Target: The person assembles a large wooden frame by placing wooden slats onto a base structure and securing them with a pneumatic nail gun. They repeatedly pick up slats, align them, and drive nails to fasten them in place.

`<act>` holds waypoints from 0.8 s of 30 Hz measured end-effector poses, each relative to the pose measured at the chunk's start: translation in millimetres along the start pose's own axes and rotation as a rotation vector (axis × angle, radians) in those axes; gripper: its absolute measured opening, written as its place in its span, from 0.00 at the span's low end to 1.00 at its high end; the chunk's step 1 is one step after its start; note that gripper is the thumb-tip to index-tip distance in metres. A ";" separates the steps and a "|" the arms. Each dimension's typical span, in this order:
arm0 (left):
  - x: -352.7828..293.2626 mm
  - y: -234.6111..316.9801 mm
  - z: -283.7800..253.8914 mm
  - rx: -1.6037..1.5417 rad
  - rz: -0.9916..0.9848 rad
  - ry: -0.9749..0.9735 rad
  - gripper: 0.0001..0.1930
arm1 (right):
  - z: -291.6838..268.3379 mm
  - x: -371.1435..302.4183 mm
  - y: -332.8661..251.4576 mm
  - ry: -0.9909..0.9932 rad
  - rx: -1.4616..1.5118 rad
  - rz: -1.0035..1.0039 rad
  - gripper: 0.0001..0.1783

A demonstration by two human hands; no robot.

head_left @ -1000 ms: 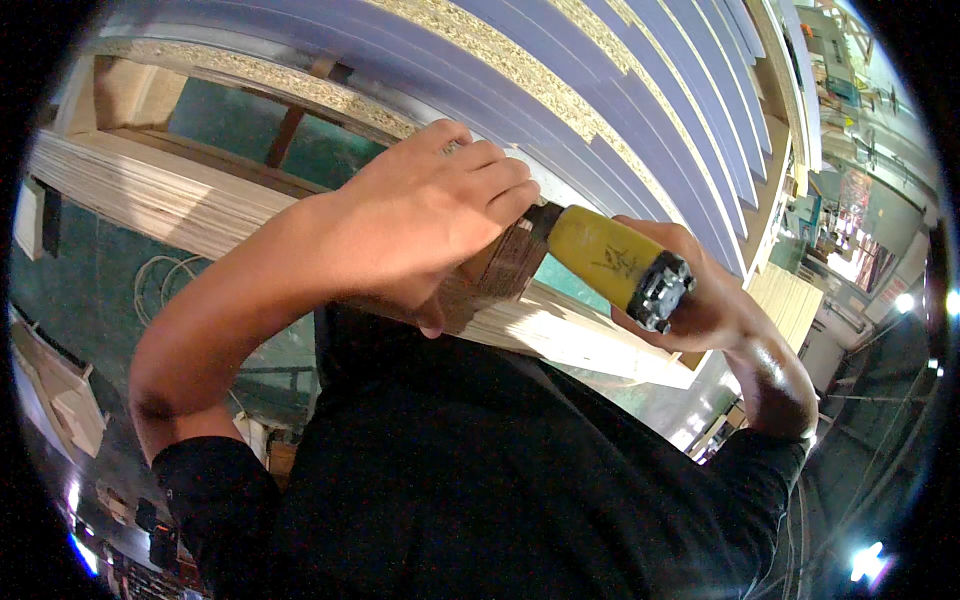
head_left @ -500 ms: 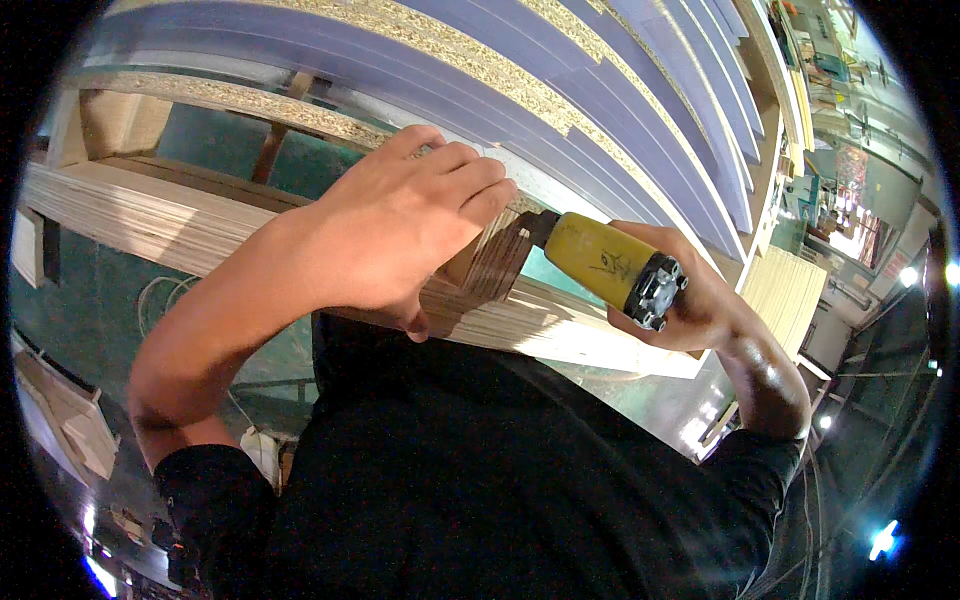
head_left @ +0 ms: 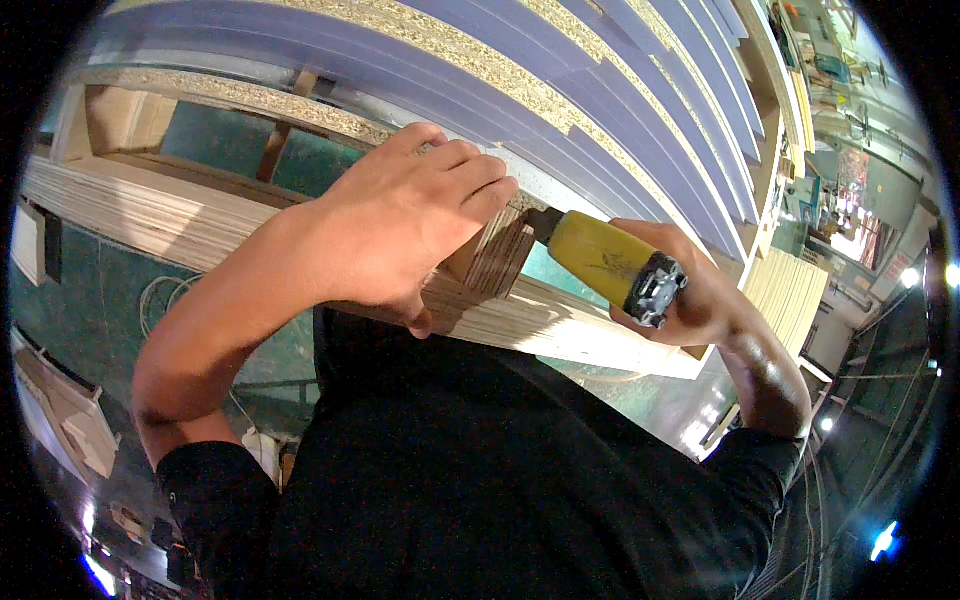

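Note:
My right hand (head_left: pixel 685 290) is wrapped round a yellow and black air nail gun (head_left: pixel 598 257). The gun's dark nose reaches left to the upper end of a short plywood crosspiece (head_left: pixel 497 262), with its edge layers showing. My left hand (head_left: pixel 415 220) grips beside that crosspiece, its fingers bent over the far side and the thumb hooked down over the near rail. Its fingertips are partly hidden behind the knuckles. The long plywood rail (head_left: pixel 590 330) of a ladder-like frame runs across in front of my body, under both hands.
Beyond the frame, several chipboard-edged panels with purple-blue faces (head_left: pixel 480 115) stand in a row. A wooden end piece (head_left: pixel 125 120) closes the frame's left side. A pale board stack (head_left: pixel 785 290) is at the right, and a thin hose (head_left: pixel 150 305) lies on the green floor.
The nail gun has shifted very slightly to the right and its body has turned a little. My left hand keeps nearly the same place on the frame.

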State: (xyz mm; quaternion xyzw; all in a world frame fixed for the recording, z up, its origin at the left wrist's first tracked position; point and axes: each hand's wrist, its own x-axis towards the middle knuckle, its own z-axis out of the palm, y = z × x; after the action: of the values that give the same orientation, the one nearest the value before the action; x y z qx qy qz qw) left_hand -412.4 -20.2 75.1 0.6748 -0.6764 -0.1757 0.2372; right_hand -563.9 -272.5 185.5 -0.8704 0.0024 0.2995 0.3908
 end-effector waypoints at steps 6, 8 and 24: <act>0.9 0.7 -1.3 -0.014 -0.005 -0.017 0.61 | -0.7 -7.9 4.2 0.012 0.019 0.012 0.26; 2.4 2.1 -1.2 -0.008 -0.009 -0.018 0.60 | -3.5 -8.6 -3.2 0.042 -0.014 -0.007 0.26; -209.1 -138.1 -123.0 0.267 -0.336 0.283 0.35 | 47.0 -21.6 -73.6 0.310 0.212 0.233 0.42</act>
State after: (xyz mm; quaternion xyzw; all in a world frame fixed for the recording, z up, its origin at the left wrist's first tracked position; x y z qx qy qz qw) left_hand -234.1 194.4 82.2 0.8209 -0.5322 -0.0254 0.2058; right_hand -588.5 -194.2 222.6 -0.8540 0.1942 0.2033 0.4377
